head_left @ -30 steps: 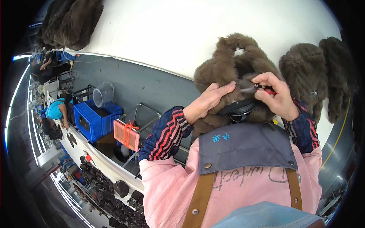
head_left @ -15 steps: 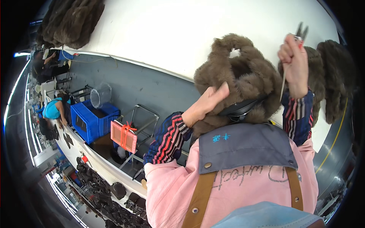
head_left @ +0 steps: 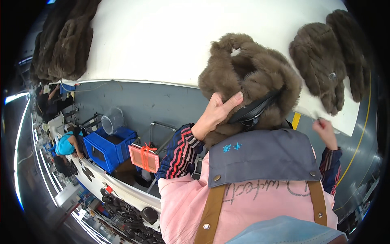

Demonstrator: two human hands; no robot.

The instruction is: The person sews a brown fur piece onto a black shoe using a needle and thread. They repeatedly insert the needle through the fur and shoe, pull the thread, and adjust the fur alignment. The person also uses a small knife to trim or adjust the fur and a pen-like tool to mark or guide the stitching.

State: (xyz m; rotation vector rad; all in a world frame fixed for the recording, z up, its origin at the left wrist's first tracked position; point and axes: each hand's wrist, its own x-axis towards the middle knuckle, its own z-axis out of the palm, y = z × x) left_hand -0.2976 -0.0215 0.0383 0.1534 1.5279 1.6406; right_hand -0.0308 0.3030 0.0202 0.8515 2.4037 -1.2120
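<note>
A brown fur bag (head_left: pixel 270 83) with a looped fur handle at its top is against my front, at the table's near edge. Along its near side runs a black zipper (head_left: pixel 256 109). My left hand (head_left: pixel 217 112) is shut on the fur beside one end of the zipper, with the thumb on top. Off to the right, apart from the bag, my right hand (head_left: pixel 324 129) is closed in a fist beside the table corner. From it pokes the smeared grey tip of a plier-like hand tool (head_left: pixel 315 116); most of that tool is hidden.
On the white table (head_left: pixel 154 44) lie more brown fur pieces, at the far left (head_left: pixel 73 44) and right (head_left: pixel 319 61). To the left stand a blue crate (head_left: pixel 109 146), a clear bin (head_left: pixel 112 120) and a pink-framed panel (head_left: pixel 144 158). A person in blue (head_left: pixel 64 144) bends over another table.
My right hand has dropped from above the table, right of the bag, to beside the table corner. My left hand still grips the bag, its thumb now nearer the zipper. The view has turned.
</note>
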